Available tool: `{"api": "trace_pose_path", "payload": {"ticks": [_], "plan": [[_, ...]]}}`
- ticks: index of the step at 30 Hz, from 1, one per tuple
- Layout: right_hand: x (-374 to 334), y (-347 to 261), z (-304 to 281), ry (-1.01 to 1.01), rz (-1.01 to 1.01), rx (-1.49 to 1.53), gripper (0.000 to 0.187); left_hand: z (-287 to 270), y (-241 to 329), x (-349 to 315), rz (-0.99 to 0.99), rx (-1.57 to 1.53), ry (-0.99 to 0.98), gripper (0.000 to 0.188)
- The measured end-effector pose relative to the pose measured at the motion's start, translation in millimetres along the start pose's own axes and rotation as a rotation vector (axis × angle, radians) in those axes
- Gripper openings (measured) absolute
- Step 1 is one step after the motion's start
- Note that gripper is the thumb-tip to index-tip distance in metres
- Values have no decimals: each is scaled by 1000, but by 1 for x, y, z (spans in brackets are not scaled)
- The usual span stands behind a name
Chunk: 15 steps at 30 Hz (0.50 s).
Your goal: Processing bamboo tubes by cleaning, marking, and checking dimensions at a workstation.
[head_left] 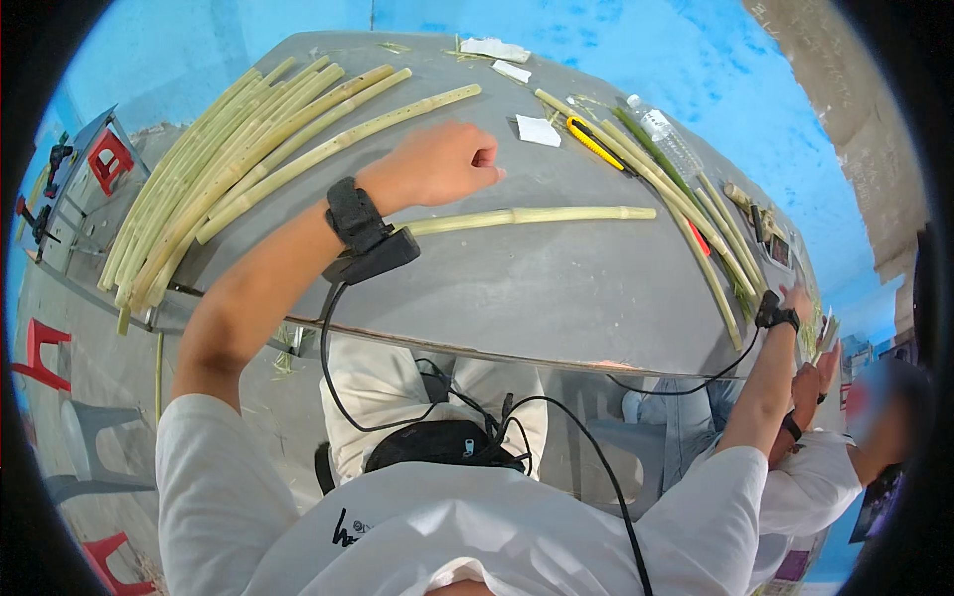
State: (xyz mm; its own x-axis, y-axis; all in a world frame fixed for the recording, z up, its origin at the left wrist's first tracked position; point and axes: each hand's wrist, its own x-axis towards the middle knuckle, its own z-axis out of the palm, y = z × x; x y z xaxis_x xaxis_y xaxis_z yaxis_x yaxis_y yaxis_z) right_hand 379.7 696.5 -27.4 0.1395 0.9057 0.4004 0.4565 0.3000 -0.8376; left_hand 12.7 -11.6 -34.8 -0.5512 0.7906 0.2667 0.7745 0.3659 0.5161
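Here, a pale stalk (542, 215) lies nearside of the left grip (444, 164).

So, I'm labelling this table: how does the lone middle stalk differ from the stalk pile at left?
The lone stalk lies by itself; the stalk pile holds many, side by side. The lone stalk runs nearly sideways; the stalk pile slants down leftward. Both are pale green-yellow and jointed, on the grey table.

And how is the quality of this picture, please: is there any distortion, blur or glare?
In the head view, the fisheye bends the near edge of the table and leaves the corners black; the left hand looks sharp; the co-worker's head is blurred out; light looks fairly even, with small glints on the clear bottle.
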Motion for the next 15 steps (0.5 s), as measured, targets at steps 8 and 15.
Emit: {"api": "trace_pose_path", "payload": {"ticks": [8,15], "plan": [[-219,-210,79,-766,-641,432,32,-17,-4,9,6,-262,104,30],[-430,-282,47,-1482,-796,414,30,-8,-9,8,125,-330,265,42]]}}
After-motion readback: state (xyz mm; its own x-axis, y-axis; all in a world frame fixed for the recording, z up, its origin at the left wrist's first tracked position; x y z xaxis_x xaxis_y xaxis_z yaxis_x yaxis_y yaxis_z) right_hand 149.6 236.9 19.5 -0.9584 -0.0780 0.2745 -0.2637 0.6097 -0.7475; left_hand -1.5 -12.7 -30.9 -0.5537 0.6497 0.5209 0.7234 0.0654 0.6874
